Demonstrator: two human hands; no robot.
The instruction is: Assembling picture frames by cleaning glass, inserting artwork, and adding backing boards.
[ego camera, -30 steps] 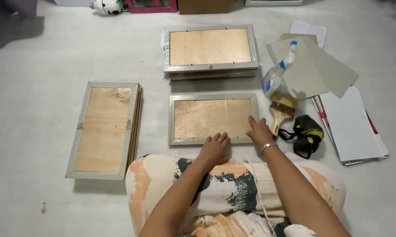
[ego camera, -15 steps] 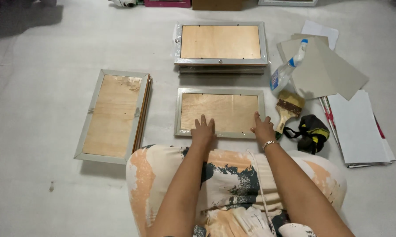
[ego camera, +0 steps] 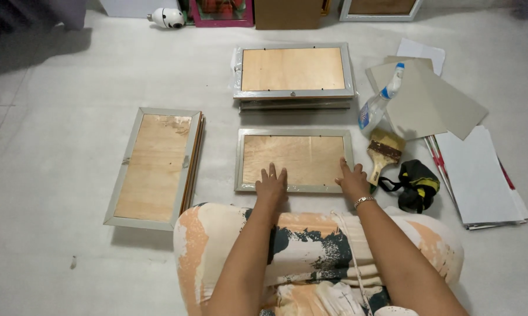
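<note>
A grey picture frame [ego camera: 295, 159] lies face down on the floor in front of my knees, its wooden backing up. My left hand [ego camera: 271, 186] rests flat on its near edge, fingers spread. At the frame's near right corner my right hand [ego camera: 353, 180] presses down, fingers apart, a bracelet on the wrist. Neither hand holds anything.
A stack of frames [ego camera: 293, 76] lies beyond, another stack [ego camera: 154, 167] to the left. On the right are a spray bottle [ego camera: 379, 100], a paintbrush [ego camera: 382, 151], a black-and-yellow strap bundle [ego camera: 417, 184], grey cardboard sheets [ego camera: 427, 99] and white sheets [ego camera: 480, 178].
My left hand has slid left along the frame's near edge. My right hand stays near the right corner. The camera view has shifted a little.
</note>
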